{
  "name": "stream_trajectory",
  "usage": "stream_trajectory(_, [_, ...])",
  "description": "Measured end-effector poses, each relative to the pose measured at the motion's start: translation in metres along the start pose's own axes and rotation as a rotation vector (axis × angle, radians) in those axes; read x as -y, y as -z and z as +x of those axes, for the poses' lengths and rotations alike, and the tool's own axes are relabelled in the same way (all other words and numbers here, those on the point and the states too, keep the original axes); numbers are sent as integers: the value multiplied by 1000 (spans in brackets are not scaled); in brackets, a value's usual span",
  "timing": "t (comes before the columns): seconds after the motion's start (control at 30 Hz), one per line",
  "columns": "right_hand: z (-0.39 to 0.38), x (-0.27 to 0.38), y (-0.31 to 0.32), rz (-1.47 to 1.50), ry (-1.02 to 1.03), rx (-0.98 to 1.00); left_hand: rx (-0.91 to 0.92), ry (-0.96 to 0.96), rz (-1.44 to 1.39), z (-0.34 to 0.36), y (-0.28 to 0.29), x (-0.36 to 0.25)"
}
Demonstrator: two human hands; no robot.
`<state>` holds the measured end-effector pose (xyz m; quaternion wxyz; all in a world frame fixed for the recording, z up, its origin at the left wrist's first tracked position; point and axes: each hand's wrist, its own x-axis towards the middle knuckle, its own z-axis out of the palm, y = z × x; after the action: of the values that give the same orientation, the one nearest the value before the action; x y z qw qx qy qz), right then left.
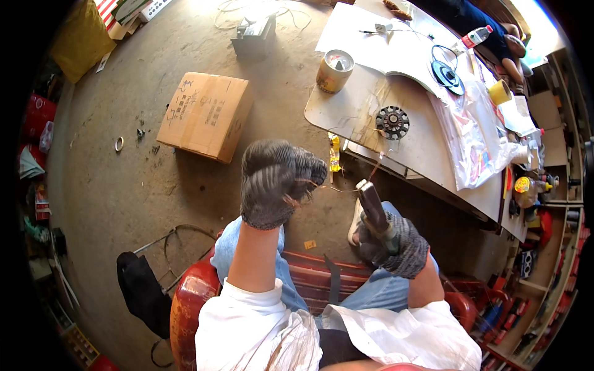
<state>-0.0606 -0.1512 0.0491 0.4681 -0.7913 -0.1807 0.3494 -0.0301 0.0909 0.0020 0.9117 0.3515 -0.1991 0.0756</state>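
In a dark grey knitted glove, my left hand (pixel 275 182) is closed in a fist in front of me, its fingers around thin copper wire (pixel 309 183). Loose strands stick out below the fingers, and one thin length runs right toward my other hand. My right hand (pixel 396 244), in a matching glove, grips a dark-bodied hand tool (pixel 374 209) with a blunt, pale metal end pointing away from me; its exact kind is unclear. Copper wire also rises from near that end toward the table edge, where a round, slotted motor core (pixel 392 123) lies.
On the table (pixel 340 111) are a can (pixel 335 71), papers, a black cable disc (pixel 447 75) and plastic bags (pixel 467 145). A cardboard box (pixel 204 116) and a grey metal block (pixel 254 36) stand on the floor. Another person's arm (pixel 510 55) shows beyond the table. Shelves line the right.
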Motion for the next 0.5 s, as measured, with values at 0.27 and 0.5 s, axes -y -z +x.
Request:
stream_trajectory(0.27, [-3, -29, -34, 174, -83, 248, -424, 249, -500, 7, -20, 12])
stream_trajectory(0.5, [-10, -35, -37, 640, -259, 277, -507, 254, -588, 8, -22, 21])
